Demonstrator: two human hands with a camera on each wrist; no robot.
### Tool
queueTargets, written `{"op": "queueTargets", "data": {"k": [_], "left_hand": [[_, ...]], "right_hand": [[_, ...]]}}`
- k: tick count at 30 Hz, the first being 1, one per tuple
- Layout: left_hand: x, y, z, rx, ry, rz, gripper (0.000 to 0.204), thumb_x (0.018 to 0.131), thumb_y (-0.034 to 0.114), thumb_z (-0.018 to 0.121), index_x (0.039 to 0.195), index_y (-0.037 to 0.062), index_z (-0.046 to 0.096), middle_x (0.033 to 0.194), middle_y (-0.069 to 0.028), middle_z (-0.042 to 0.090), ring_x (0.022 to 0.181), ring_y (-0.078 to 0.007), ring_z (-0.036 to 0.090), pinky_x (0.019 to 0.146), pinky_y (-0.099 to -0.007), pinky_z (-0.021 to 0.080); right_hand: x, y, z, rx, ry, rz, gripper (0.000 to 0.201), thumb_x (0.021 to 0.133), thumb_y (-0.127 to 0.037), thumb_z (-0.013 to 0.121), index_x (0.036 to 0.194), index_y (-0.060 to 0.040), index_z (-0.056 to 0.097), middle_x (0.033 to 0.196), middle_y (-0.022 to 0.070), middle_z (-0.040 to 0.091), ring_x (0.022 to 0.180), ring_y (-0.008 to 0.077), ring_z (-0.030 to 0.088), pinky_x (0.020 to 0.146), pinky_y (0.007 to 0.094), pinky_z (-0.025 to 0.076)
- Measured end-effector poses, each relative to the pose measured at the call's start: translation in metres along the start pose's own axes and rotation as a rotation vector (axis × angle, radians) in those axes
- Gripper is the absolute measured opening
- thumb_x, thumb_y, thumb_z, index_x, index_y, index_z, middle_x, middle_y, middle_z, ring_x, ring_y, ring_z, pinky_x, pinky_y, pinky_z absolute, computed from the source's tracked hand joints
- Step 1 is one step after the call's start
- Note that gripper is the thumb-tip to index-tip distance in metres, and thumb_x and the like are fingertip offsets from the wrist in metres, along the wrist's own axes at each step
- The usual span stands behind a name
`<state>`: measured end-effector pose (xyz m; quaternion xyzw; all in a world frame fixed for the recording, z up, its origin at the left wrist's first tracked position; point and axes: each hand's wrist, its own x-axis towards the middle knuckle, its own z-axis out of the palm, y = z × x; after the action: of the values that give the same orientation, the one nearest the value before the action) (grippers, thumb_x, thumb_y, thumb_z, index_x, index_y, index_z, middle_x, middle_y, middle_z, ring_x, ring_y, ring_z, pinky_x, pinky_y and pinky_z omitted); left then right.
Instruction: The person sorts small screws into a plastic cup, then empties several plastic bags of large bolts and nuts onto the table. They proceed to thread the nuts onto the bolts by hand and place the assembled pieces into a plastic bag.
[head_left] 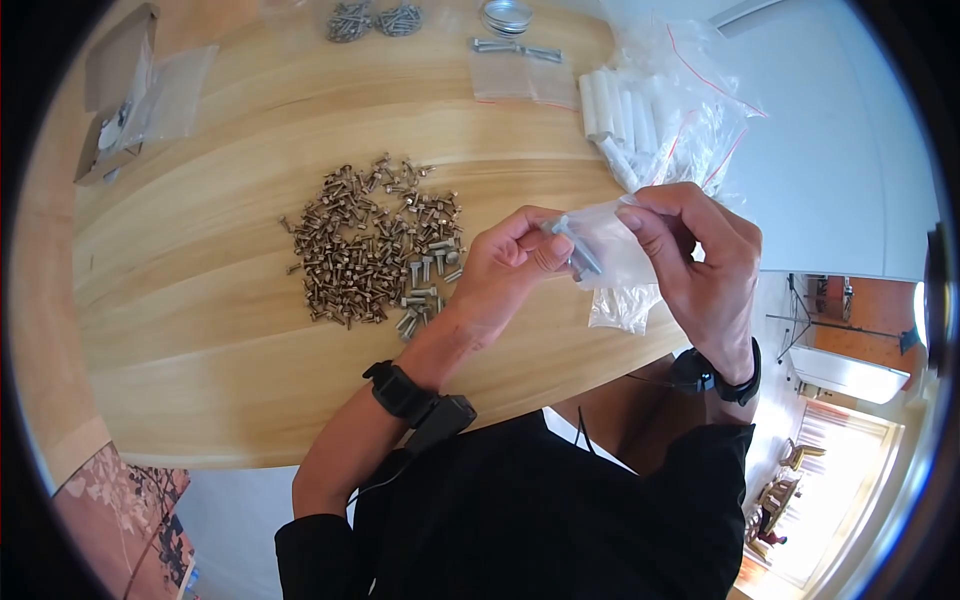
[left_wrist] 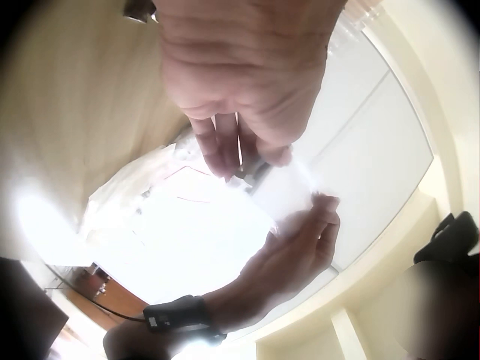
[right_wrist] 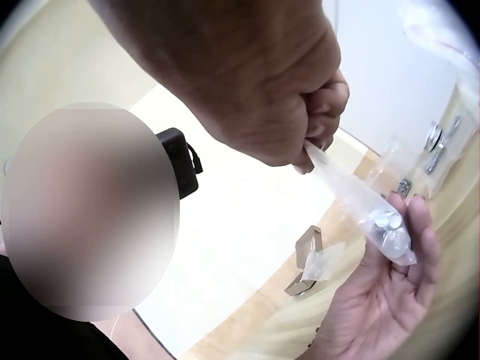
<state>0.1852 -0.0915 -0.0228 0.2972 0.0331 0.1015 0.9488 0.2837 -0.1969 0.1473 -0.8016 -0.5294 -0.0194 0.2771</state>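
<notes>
A small clear plastic bag (head_left: 615, 245) is stretched between both hands above the table's near right part. My left hand (head_left: 505, 270) pinches its lower end, where silvery bolts (head_left: 583, 252) lie inside. The thumb and fingers of my right hand (head_left: 708, 262) pinch the bag's other end. In the right wrist view the bag (right_wrist: 345, 180) hangs slanting from the right hand (right_wrist: 262, 97) to the left hand (right_wrist: 390, 300), with bolt heads (right_wrist: 386, 223) showing through. The left wrist view shows the left hand (left_wrist: 240, 82) over the bag (left_wrist: 281, 195), much of it washed out by glare.
Left of the hands lies a large pile of bronze-coloured bolts (head_left: 350, 250), with larger silvery bolts (head_left: 425, 270) at its right edge. Behind are screw piles (head_left: 350, 22), metal rings (head_left: 506, 17), a flat bag (head_left: 520, 80) and white rolls (head_left: 615, 110). An open box (head_left: 110, 130) stands far left.
</notes>
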Motion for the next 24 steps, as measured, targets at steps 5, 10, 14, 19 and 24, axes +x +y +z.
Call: {"op": "queueTargets", "data": {"k": [5,10,14,19,24], "left_hand": [[-0.002,-0.002,0.003,-0.032,0.017,0.077,0.028,0.104,0.02,0.063,0.124,0.0011,0.06,0.116,-0.0088,0.07,0.106,-0.0166,0.067,0.098,-0.0355,0.055],[-0.004,0.002,0.003,-0.177,-0.021,0.025,0.03,0.102,0.018,0.067,0.125,0.0017,0.057,0.115,-0.0076,0.069,0.106,-0.0164,0.067,0.098,-0.0367,0.055],[-0.002,0.009,0.018,0.145,0.015,0.165,0.038,0.093,0.011,0.076,0.124,0.0029,0.057,0.115,-0.0095,0.068,0.107,-0.0209,0.067,0.098,-0.0381,0.055],[-0.003,0.063,0.039,1.293,0.02,0.75,0.041,0.086,0.008,0.078,0.121,0.0039,0.057,0.106,-0.0128,0.07,0.098,-0.0325,0.069,0.089,-0.041,0.056],[0.005,0.107,0.048,1.564,-0.178,0.292,0.018,0.09,0.009,0.069,0.107,0.0031,0.066,0.088,-0.017,0.072,0.084,-0.0389,0.07,0.072,-0.0423,0.055]], "right_hand": [[-0.006,-0.008,0.0,-0.014,0.002,0.071,0.008,0.091,-0.003,0.076,0.097,-0.0014,0.072,0.064,0.0072,0.062,0.051,0.0118,0.054,0.049,0.0261,0.041],[-0.013,-0.001,0.004,-0.037,0.064,0.126,0.007,0.091,-0.004,0.076,0.096,-0.0028,0.072,0.06,0.0031,0.058,0.049,0.0079,0.05,0.048,0.0248,0.038],[-0.006,-0.007,-0.001,0.006,0.025,0.144,0.007,0.09,-0.006,0.077,0.094,-0.0038,0.072,0.06,0.0045,0.06,0.048,0.0113,0.053,0.047,0.0271,0.04],[0.0,0.009,0.008,0.023,-0.178,-0.231,0.014,0.084,-0.012,0.081,0.091,-0.0069,0.07,0.07,0.0069,0.067,0.057,0.0273,0.063,0.051,0.0355,0.048],[-0.012,0.019,0.014,0.071,-0.004,-0.209,0.018,0.084,-0.011,0.081,0.091,-0.0044,0.066,0.077,0.0083,0.067,0.063,0.0278,0.065,0.055,0.0353,0.05]]}}
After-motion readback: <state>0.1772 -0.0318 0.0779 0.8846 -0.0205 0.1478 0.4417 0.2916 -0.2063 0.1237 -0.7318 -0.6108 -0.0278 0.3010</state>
